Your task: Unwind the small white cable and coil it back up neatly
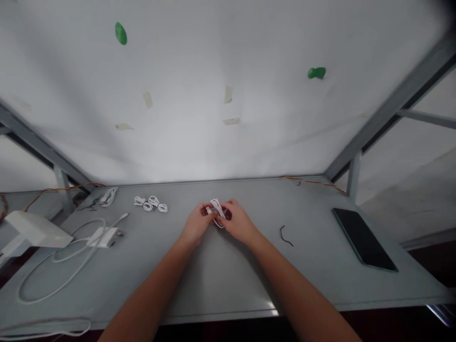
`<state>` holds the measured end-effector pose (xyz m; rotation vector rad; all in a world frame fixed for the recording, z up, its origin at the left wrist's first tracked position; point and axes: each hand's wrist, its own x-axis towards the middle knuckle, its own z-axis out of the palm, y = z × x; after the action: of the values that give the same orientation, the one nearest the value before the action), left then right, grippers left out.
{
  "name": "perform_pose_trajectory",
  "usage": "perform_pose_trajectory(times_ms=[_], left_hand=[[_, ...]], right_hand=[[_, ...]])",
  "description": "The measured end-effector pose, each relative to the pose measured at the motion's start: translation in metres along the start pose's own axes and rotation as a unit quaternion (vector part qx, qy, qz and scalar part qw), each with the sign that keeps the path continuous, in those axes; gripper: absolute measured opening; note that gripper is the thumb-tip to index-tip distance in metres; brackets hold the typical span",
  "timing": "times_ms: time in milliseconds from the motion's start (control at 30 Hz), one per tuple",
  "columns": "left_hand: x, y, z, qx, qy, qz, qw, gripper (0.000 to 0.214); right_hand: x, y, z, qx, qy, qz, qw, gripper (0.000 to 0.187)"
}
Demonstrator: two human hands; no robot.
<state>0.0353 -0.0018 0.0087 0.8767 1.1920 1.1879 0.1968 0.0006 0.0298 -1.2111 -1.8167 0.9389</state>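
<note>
A coiled white USB cable [216, 206] is held between my two hands over the middle of the grey shelf. My left hand [197, 223] is closed on its left side, near the USB plug. On the other side, my right hand [240, 220] pinches the bundled strands, thumb in front. Parts of the coil are hidden by my fingers. To the right of my right hand lies a thin black twist tie [285, 236], bent and loose. Off to the left rests a white cable bundled with a dark tie [150, 204].
Another white coil [109, 196] lies at the back left beside dark ties [90, 205]. A white charger [103, 237] with a long looped cable [76, 273] and a white device [38, 229] occupy the left. A dark phone [364, 239] lies right. A white wall [199, 147] stands behind.
</note>
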Motion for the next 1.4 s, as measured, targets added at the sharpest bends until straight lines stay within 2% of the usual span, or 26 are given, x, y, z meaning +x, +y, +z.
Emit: perform_pose_trajectory(times_ms=[200,400,533,600,700,800,867,900,967,1067,1133,1233,1300,1400], left_hand=[[0.004,-0.002,-0.002,0.071,0.042,0.051,0.995,0.042],[0.007,-0.003,-0.002,0.181,0.063,0.096,0.977,0.029],[0.007,-0.003,0.001,0.227,0.083,0.11,0.964,0.02],[0.008,-0.003,0.001,0.224,0.083,0.106,0.965,0.019],[0.011,-0.002,-0.003,0.202,0.08,0.096,0.971,0.017],[0.017,0.004,-0.017,0.16,0.083,0.081,0.98,0.022],[0.022,0.011,-0.033,0.086,0.088,0.074,0.99,0.029],[0.024,0.016,-0.043,0.038,0.094,0.078,0.992,0.032],[0.027,0.026,-0.062,-0.047,0.121,0.109,0.985,0.035],[0.028,0.041,-0.085,-0.137,0.183,0.183,0.956,0.029],[0.028,0.049,-0.095,-0.178,0.232,0.206,0.934,0.023],[0.025,0.062,-0.108,-0.216,0.302,0.192,0.908,0.012],[0.022,0.073,-0.122,-0.238,0.347,0.191,0.887,0.015],[0.012,0.09,-0.154,-0.256,0.41,0.225,0.846,0.024]], right_hand=[[-0.01,-0.011,0.004,-0.173,-0.001,-0.004,0.985,0.021],[-0.011,-0.011,0.003,-0.213,-0.008,-0.008,0.977,0.027],[-0.009,-0.004,-0.003,-0.158,-0.013,-0.003,0.987,0.031],[-0.008,0.001,-0.007,-0.095,-0.019,-0.002,0.995,0.032],[-0.006,0.008,-0.016,0.001,-0.008,0.013,1.0,0.025],[-0.001,0.015,-0.03,0.062,0.035,0.058,0.996,0.013],[0.003,0.02,-0.043,0.111,0.057,0.094,0.988,0.005],[0.004,0.022,-0.05,0.147,0.068,0.109,0.981,0.002],[0.006,0.026,-0.066,0.247,0.095,0.128,0.956,0.01],[0.007,0.029,-0.09,0.408,0.159,0.123,0.891,0.02],[0.007,0.031,-0.103,0.471,0.214,0.12,0.848,0.024],[0.007,0.034,-0.126,0.494,0.319,0.126,0.799,0.024],[0.003,0.04,-0.147,0.479,0.41,0.128,0.766,0.025],[-0.011,0.052,-0.188,0.425,0.538,0.108,0.72,0.028]])
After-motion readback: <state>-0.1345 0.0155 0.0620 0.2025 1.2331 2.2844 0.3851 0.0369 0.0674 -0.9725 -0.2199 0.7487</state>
